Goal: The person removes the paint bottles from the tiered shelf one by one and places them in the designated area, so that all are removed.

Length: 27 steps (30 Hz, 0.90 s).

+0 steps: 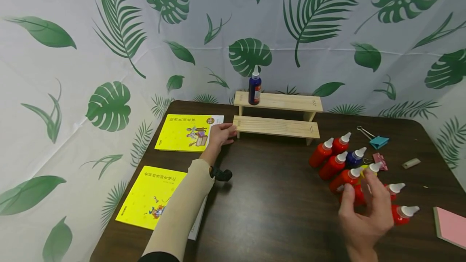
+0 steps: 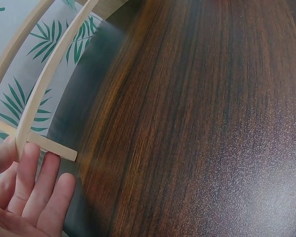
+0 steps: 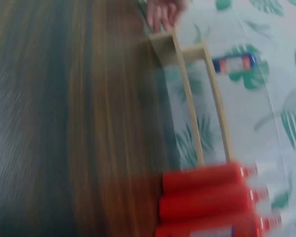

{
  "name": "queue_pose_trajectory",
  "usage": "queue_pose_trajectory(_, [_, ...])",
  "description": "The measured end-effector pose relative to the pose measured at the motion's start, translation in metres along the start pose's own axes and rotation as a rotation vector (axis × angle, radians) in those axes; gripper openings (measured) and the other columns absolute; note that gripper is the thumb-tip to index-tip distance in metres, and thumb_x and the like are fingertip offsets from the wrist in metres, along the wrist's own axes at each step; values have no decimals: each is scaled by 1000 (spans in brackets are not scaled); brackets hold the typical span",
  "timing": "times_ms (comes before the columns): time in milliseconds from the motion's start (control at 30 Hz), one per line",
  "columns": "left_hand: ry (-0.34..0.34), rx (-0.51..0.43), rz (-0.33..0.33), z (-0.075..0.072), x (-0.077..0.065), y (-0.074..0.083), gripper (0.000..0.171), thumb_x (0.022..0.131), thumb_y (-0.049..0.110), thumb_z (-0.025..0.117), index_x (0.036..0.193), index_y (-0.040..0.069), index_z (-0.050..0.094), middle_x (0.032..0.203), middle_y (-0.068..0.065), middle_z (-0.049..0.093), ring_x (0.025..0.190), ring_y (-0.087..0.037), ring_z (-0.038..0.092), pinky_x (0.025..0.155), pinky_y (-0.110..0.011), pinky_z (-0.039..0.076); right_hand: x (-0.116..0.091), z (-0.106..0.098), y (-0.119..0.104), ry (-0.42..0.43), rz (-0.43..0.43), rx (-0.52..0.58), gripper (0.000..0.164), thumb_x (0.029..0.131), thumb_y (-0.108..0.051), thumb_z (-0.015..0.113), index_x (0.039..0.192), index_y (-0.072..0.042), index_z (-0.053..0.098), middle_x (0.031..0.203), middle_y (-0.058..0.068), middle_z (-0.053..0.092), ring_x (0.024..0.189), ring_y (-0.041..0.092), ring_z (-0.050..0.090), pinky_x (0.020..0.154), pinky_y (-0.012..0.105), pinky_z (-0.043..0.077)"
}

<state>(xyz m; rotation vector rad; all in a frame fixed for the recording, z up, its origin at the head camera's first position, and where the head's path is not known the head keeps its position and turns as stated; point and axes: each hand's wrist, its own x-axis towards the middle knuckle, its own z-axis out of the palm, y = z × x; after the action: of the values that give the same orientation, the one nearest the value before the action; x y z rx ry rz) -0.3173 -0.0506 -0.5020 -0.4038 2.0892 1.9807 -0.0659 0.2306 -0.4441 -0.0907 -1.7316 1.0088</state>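
Note:
A two-tier wooden shelf [image 1: 276,126] stands at the back of the table. My left hand [image 1: 221,134] grips the left end of its lower board, thumb on one side and fingers by the leg [image 2: 52,146]. On the upper board a blue squeeze bottle [image 1: 255,88] with a white nozzle stands upright. Over at the right, my right hand [image 1: 367,213] hovers in front of a cluster of bottles, fingers bent and apart, with nothing seen between them. Several red bottles [image 1: 321,153], a blue bottle [image 1: 354,159] and a partly hidden yellow bottle [image 1: 363,170] make up the cluster.
Two yellow books [image 1: 178,132] lie on the left side of the table. Beyond the bottles are a teal binder clip [image 1: 379,142], a pink clip [image 1: 380,161] and a small pale block [image 1: 411,163]. A pink notepad [image 1: 451,226] lies near the right edge.

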Motion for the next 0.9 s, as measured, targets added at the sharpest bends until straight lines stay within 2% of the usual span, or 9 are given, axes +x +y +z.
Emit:
queue_pose_trajectory(100, [4,-3,-2,-2,-1,1,35,87,24,72,117,6,66,104,-11,71,84,-17,71,73,-35,58,0,23,5,-189,35,48,46,80,6,70,124,1,61,125,17,60,117,24,57,96,19,45])
queue_pose_trajectory(167, [8,-8,-2,-3,-3,2,35,87,23,71,117,5,66,104,-11,71,86,-19,71,75,-37,58,-1,40,15,-329,104,55,54,79,3,73,130,-7,59,129,10,59,119,21,56,95,18,45])
queue_pose_trajectory(233, [8,-10,-3,-3,-3,2,35,87,23,71,117,6,66,104,-11,71,86,-18,71,75,-36,58,1,61,19,-426,173,75,55,81,-2,74,133,-14,57,131,4,58,120,18,56,94,20,46])
queue_pose_trajectory(333, [8,-13,-4,-3,-2,1,35,87,23,72,116,6,67,103,-11,71,83,-16,71,72,-35,59,9,93,11,-504,258,152,52,85,-5,71,134,-10,55,132,8,58,119,23,56,95,33,48])
queue_pose_trajectory(433, [7,-12,1,-2,-1,1,35,87,23,72,116,5,67,103,-12,72,81,-15,71,71,-34,59,22,125,1,-535,307,249,49,87,-3,67,134,0,52,131,17,57,119,33,56,94,46,46])
queue_pose_trajectory(567, [14,-3,6,0,1,1,34,87,23,72,115,6,67,101,-11,72,80,-14,71,72,-35,59,38,169,2,-603,369,329,51,90,-6,64,138,2,46,135,22,52,123,37,51,98,48,44])
queue_pose_trajectory(667, [21,2,5,1,1,1,34,87,24,72,115,6,67,100,-10,72,79,-14,70,72,-35,59,48,200,14,-687,378,290,56,93,-17,62,144,-5,40,140,19,47,127,36,47,101,48,43])
queue_pose_trajectory(767, [13,-2,-3,2,1,1,34,87,23,72,115,5,67,100,-11,72,79,-14,71,73,-36,58,58,228,24,-770,357,196,65,93,-29,63,149,-11,33,146,16,41,131,34,44,103,48,42])
queue_pose_trajectory(900, [9,-1,-5,1,0,2,33,87,23,72,115,5,68,99,-11,72,79,-15,71,71,-35,59,74,253,23,-861,349,95,76,92,-37,63,152,-12,23,151,16,34,135,34,39,107,48,38])
